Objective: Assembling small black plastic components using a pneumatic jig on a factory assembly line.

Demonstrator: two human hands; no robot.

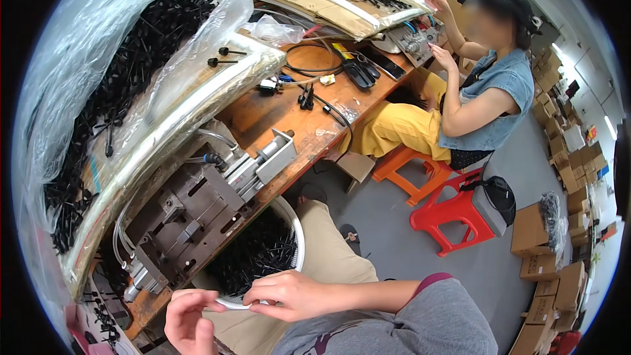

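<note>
My left hand (pixel 188 322) is at the lower edge, its thumb and forefinger apart, and nothing shows between them. Just right of it, my right hand (pixel 282 294) has its fingers bent in toward the thumb. Anything in that pinch is too small or hidden to make out. Both hands are over the near rim of a round white basket (pixel 300 240), which holds many thin black parts (pixel 256 263). Beyond them, a metal fixture (pixel 190 223) with pneumatic cylinders and air tubes sits on the wooden bench (pixel 289 135).
A plastic-lined bin (pixel 138 118) of black parts fills the left side. A black tool (pixel 360 73) and phone (pixel 388 64) lie farther along the bench. A seated co-worker (pixel 486 105) works at another fixture (pixel 414 43). A red stool (pixel 453 220) and cardboard boxes (pixel 552 296) stand right.
</note>
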